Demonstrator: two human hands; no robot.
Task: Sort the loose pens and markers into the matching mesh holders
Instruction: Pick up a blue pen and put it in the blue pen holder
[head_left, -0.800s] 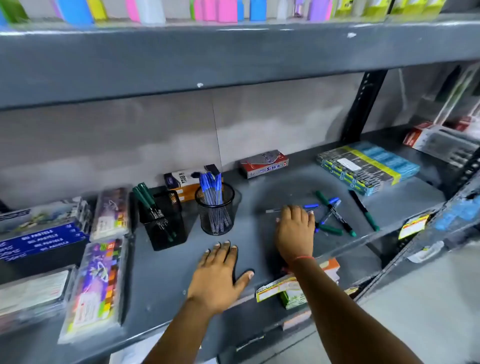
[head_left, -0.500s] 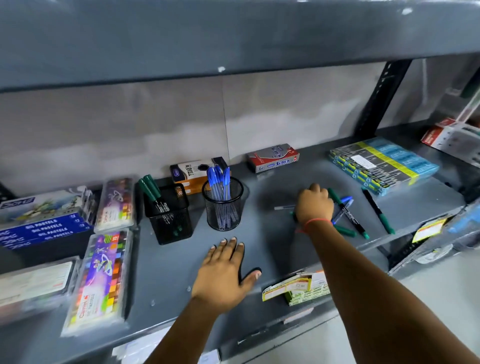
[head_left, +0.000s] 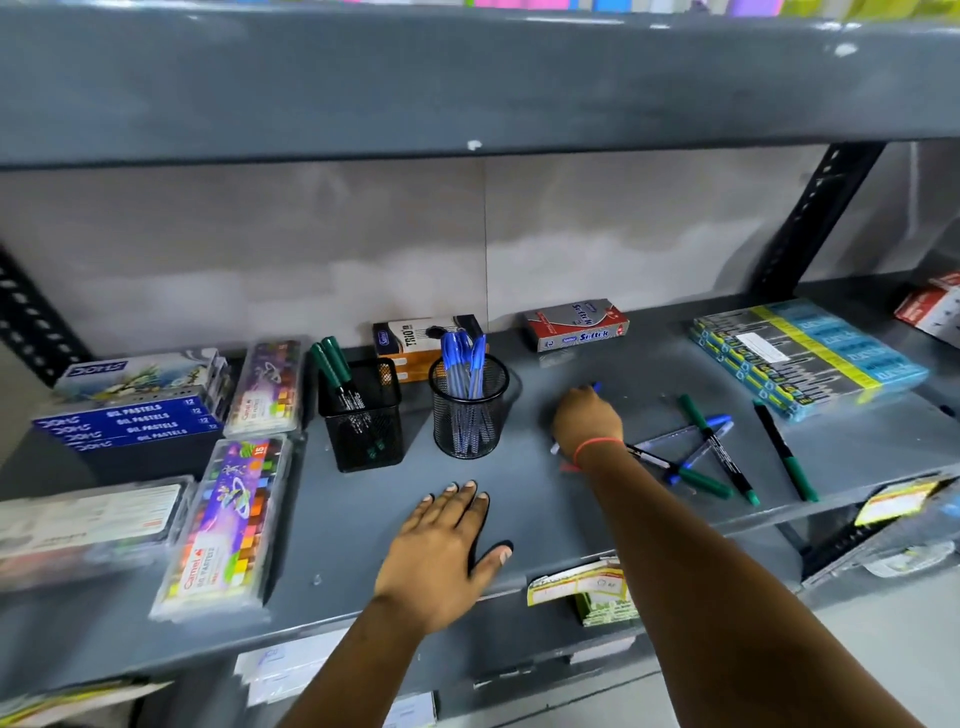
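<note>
— What's in the holders?
— The square mesh holder (head_left: 362, 422) has green markers (head_left: 332, 364); the round holder (head_left: 469, 410) beside it has blue-capped pens (head_left: 464, 364) standing upright.
— And the hands?
— The left hand (head_left: 441, 556) lies flat on the grey metal shelf (head_left: 545, 499), fingers together, thumb out. The right hand (head_left: 587, 418) is curled around a blue pen (head_left: 596, 387). Loose pens (head_left: 691, 441) and markers (head_left: 782, 452) lie crossed to its right.

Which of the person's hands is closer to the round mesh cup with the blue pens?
Right. The right hand is closed around a blue pen just beside the round mesh cup, at its level. The left hand lies flat on the shelf, nearer the front edge.
</note>
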